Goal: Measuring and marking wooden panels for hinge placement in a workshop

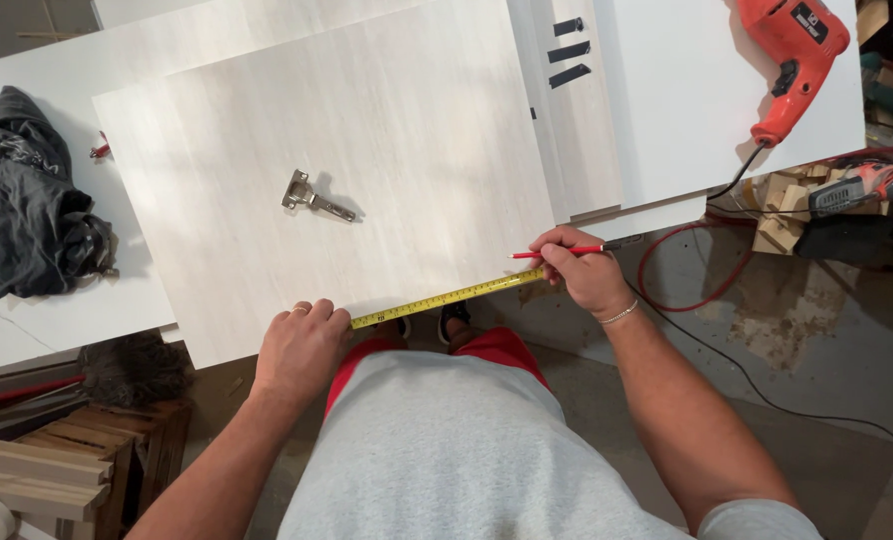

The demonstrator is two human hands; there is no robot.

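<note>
Drill label (810,20): we see one small black rectangular plate with pale print. It sits on the side of the orange-red drill (792,60), which lies at the top right on the white panel (687,120).
Label's tilt: it slants with the drill body, and its upper end is near the frame's top edge.
Dark strips (570,50): three small black rectangles stand in a column on the pale board at top centre. We cannot tell whether they are stickers or slots.

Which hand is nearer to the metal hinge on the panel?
The left hand. It rests on the panel edge, below the hinge. The right hand, holding a red pencil, is farther off, to the hinge's lower right.
</note>
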